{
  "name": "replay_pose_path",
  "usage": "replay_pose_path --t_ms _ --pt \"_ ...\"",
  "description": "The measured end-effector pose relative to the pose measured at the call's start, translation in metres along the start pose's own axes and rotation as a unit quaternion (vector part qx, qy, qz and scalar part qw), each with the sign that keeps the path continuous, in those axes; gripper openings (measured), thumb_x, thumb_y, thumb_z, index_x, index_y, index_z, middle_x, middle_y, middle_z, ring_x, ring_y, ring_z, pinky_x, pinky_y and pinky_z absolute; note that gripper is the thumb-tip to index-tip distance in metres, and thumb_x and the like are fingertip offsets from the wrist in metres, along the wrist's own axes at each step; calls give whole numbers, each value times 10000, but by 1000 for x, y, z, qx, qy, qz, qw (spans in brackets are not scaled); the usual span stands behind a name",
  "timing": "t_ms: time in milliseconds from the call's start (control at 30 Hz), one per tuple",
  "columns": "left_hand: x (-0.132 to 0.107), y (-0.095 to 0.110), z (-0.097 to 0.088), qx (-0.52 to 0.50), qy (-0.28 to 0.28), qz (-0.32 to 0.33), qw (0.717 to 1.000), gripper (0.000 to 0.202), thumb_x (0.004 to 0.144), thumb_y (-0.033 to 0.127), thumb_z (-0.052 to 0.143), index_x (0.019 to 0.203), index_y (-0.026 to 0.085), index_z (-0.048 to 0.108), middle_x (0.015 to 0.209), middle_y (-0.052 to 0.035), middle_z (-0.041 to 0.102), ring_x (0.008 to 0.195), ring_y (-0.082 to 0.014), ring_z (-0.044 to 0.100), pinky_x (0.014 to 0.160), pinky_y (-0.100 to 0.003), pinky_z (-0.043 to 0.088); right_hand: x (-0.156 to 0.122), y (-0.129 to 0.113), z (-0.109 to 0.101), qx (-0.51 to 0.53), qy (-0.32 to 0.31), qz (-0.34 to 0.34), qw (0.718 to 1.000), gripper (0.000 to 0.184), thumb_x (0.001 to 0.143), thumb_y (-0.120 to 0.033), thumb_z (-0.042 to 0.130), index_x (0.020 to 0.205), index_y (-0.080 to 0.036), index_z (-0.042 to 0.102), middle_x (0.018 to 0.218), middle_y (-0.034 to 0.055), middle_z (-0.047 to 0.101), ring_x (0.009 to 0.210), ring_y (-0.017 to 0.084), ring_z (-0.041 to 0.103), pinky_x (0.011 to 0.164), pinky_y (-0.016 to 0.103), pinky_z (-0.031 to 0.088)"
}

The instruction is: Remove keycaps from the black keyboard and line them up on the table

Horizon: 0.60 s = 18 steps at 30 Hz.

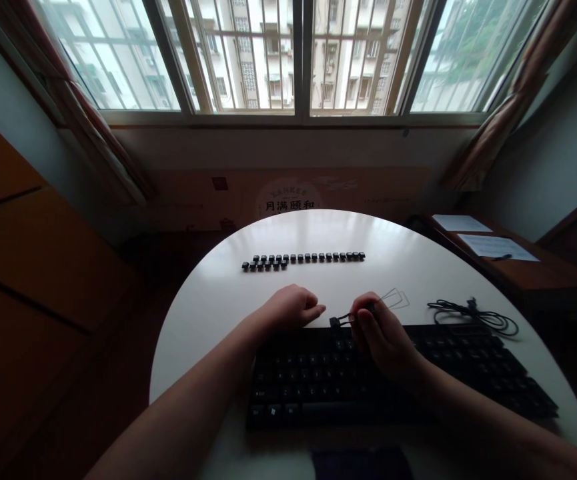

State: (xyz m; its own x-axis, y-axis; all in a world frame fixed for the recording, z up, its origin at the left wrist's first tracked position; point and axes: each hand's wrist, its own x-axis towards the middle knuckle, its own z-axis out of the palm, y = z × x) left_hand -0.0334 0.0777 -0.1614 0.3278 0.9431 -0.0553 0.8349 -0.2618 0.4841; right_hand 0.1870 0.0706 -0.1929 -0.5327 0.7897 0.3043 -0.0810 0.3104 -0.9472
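A wire keycap puller (393, 299) is gripped in my right hand (381, 333), its thin wire loops sticking out on the far right side. On the puller's left end sits a small black keycap (335, 322), above the back edge of a black keyboard (348, 410). My left hand (295, 307) is just left of that keycap, apart from it, with its fingers curled in and the thumb side toward it; I see nothing in it. Beyond the hands, black keycaps (308, 257) lie in two rows on the white table. The right hand hides part of the keyboard's top rows.
A coiled black cable (478, 317) lies behind the keyboard's right end. The round white table (193, 320) has a curved edge. Papers and a pen rest on a brown side table (558, 273) at right. A dark purple item (363, 463) is at the near edge.
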Motion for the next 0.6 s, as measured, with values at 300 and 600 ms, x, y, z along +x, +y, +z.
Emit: replay_pose_path --t_ms 300,600 --pt "-7 17 -2 -53 49 101 992 443 959 465 403 643 168 490 617 22 478 601 -116 431 569 -240 273 4 -8 -1 -74 20 -65 995 60 955 -237 510 964 -207 562 645 -35 525 499 92 488 475 206 411" --pt "-9 15 -4 -40 80 82 993 275 893 357 472 680 184 466 658 26 490 614 -120 423 564 -247 274 6 -10 -4 -137 -24 -131 982 99 923 -151 483 889 -207 556 764 -1 541 634 117 500 582 234 423"
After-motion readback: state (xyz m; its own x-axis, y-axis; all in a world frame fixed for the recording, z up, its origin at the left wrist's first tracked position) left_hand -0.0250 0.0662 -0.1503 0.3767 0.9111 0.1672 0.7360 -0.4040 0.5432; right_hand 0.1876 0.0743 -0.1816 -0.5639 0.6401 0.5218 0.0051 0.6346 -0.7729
